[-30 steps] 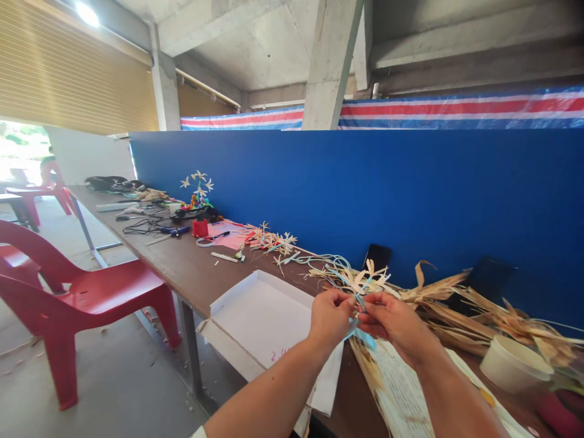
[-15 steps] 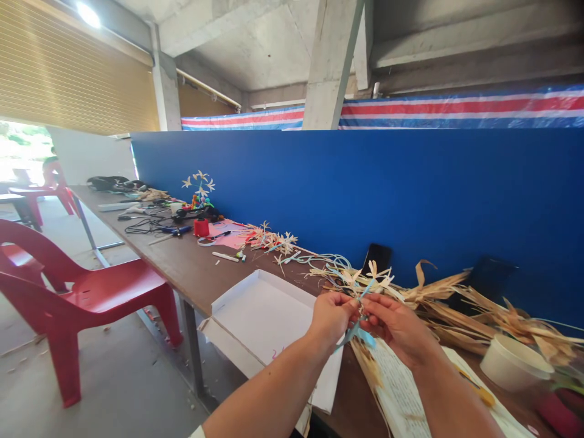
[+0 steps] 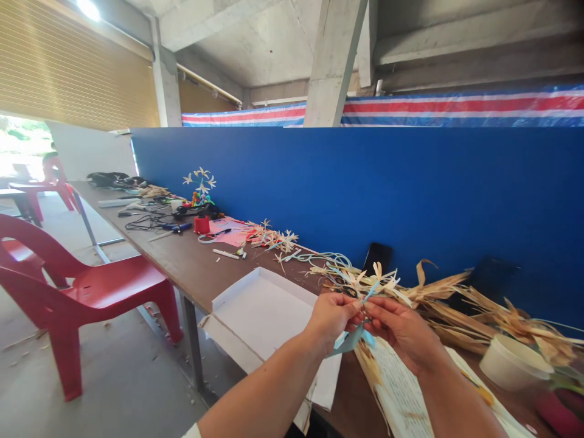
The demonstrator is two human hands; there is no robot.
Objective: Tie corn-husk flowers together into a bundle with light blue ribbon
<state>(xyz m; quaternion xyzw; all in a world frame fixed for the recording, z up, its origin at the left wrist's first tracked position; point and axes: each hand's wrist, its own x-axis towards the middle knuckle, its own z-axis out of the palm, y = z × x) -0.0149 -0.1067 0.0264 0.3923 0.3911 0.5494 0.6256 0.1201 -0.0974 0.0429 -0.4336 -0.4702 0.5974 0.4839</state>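
My left hand point(image 3: 332, 319) and my right hand point(image 3: 401, 325) meet above the table, fingertips pinched together on a light-blue strip point(image 3: 371, 291). Its upper end sticks up between the fingers. A wider light-blue piece point(image 3: 350, 342) hangs below, partly covered by my left hand. Pale husk-like flowers point(image 3: 379, 272) with pointed petals show just above my fingertips; whether their stems are in my grip cannot be made out. Behind my hands lie pale blue stems point(image 3: 335, 260) and a black phone point(image 3: 378, 258) leaning on the blue partition.
A white box lid point(image 3: 269, 307) sits left of my hands. Dry husks point(image 3: 474, 310), a cream tub point(image 3: 515, 362) and a handwritten sheet point(image 3: 396, 383) are at the right. Farther left are a red thread spool point(image 3: 201, 224) and more flowers point(image 3: 287, 241). A red chair point(image 3: 109, 286) stands beside the table.
Both hands remain pinched together and have shifted very slightly. The hanging light-blue piece has turned and shows more of its broad face. The upper end of the strip leans more to the right.
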